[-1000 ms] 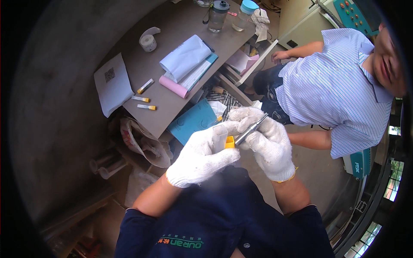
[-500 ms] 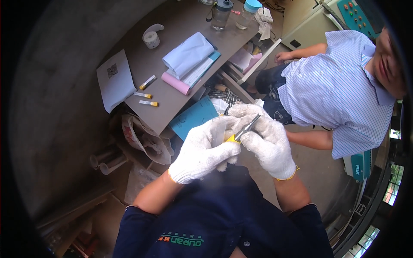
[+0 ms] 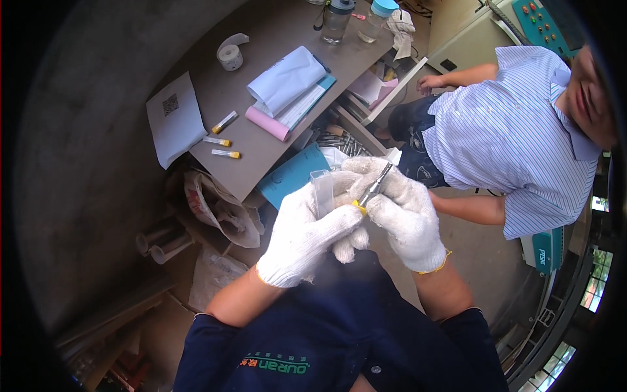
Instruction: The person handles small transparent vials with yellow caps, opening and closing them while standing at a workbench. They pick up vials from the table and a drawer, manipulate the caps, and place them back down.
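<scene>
Both of my hands wear white knit gloves and meet in front of my chest. My left hand point(image 3: 294, 232) is closed, with a clear plastic tube point(image 3: 322, 195) standing up between its fingers. Its thumb reaches to a small yellow cap point(image 3: 359, 207), mostly covered by the gloves. Pinched in my right hand point(image 3: 410, 219) is a slim metal cutting bit point(image 3: 377, 184), apparently an end mill. The bit slants up to the right, its lower end at the yellow cap. Several yellow-ended tubes point(image 3: 226, 154) lie on the desk.
On the desk point(image 3: 196, 65) are a paper roll point(image 3: 230, 57), a white sheet point(image 3: 175, 121), papers on a clipboard point(image 3: 287, 81) and bottles point(image 3: 337, 23). An open drawer point(image 3: 395, 91) juts out. Metal bits point(image 3: 343, 140) fill a lower one. A person in a striped shirt point(image 3: 509, 137) stands at right.
The clear tube has come upright above my left hand and shows more plainly. The metal bit points more steeply upward, and less of the yellow cap is visible between the gloves.
</scene>
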Available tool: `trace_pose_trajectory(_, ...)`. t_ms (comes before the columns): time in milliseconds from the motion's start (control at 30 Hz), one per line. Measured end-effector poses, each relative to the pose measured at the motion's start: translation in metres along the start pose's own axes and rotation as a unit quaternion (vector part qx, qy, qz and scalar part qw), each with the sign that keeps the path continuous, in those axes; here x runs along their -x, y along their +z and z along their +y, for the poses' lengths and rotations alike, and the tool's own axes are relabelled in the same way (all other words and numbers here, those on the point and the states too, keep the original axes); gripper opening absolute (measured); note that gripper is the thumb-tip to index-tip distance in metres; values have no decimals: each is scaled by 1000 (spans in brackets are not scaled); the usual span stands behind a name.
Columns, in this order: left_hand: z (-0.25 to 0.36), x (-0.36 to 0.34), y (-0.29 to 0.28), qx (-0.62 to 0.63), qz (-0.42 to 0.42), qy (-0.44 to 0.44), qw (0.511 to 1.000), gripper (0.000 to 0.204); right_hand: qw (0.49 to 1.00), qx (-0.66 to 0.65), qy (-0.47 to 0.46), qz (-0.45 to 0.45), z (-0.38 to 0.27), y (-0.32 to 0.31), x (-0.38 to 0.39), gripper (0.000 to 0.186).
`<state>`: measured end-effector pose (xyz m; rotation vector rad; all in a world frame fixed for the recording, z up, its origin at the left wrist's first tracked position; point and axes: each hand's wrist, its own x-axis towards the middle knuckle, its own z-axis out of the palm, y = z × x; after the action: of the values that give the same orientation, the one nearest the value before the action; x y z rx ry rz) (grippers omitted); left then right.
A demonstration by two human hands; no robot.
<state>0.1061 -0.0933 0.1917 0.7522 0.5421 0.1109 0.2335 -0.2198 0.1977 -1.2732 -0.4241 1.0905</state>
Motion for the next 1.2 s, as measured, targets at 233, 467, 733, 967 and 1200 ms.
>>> trace_pose_trajectory(233, 8, 9, 1, -11, -2, -23, 1000, 54, 1000, -15, 13, 0, -2, 4, 4, 44)
trace_pose_trajectory(467, 10, 10, -1, 1, -14, -29, 999, 54, 999, -47, 8, 2, 0, 4, 4, 42)
trace_pose_trajectory(733, 8, 8, 3, 3, 10, -26, 1000, 54, 998, -61, 19, 7, -3, 4, 3, 40)
trace_pose_trajectory(967, 8, 5, 6, 11, 18, -23, 1000, 55, 998, -56, 11, 4, -6, 2, 1, 40)
trace_pose_trajectory(1200, 14, 2, 9, 32, -1, -52, 998, 54, 998, -56, 18, 3, -6, -4, 0, 40)
